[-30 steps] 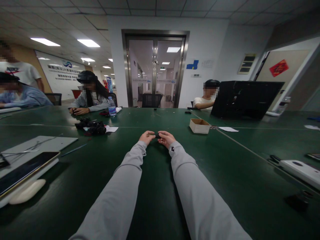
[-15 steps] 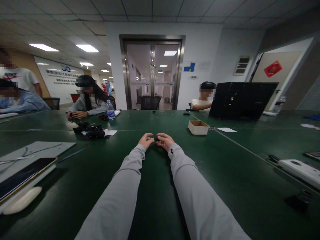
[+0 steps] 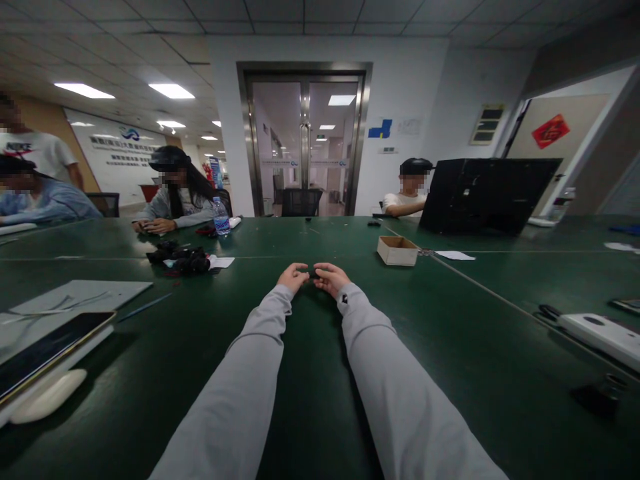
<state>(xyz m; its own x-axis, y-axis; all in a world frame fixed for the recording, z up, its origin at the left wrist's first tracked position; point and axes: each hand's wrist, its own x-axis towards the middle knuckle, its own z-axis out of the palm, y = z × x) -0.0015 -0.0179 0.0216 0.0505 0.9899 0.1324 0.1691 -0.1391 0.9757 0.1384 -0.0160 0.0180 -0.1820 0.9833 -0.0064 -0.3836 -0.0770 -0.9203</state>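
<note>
Both arms in grey sleeves stretch forward over the green table (image 3: 310, 427). Between my fingertips is a small dark object (image 3: 313, 274), too small and too covered to name. My left hand (image 3: 293, 277) has thumb and fingers curled round its left end. On the other side, my right hand (image 3: 332, 278) pinches the same object from the right. The two hands nearly meet, a little above the tabletop.
An open cardboard box (image 3: 397, 252) stands right of my hands. Black gear (image 3: 183, 259) lies to the left, with a water bottle (image 3: 221, 217) behind it. A phone (image 3: 55, 350) is near left, a white power strip (image 3: 600, 337) at right. Several people sit or stand across the table.
The view has tipped slightly downward, so the scene sits a little higher in the picture. A silvery end seen at the left fingertips before is now hardly visible. Both hands keep their hold.
</note>
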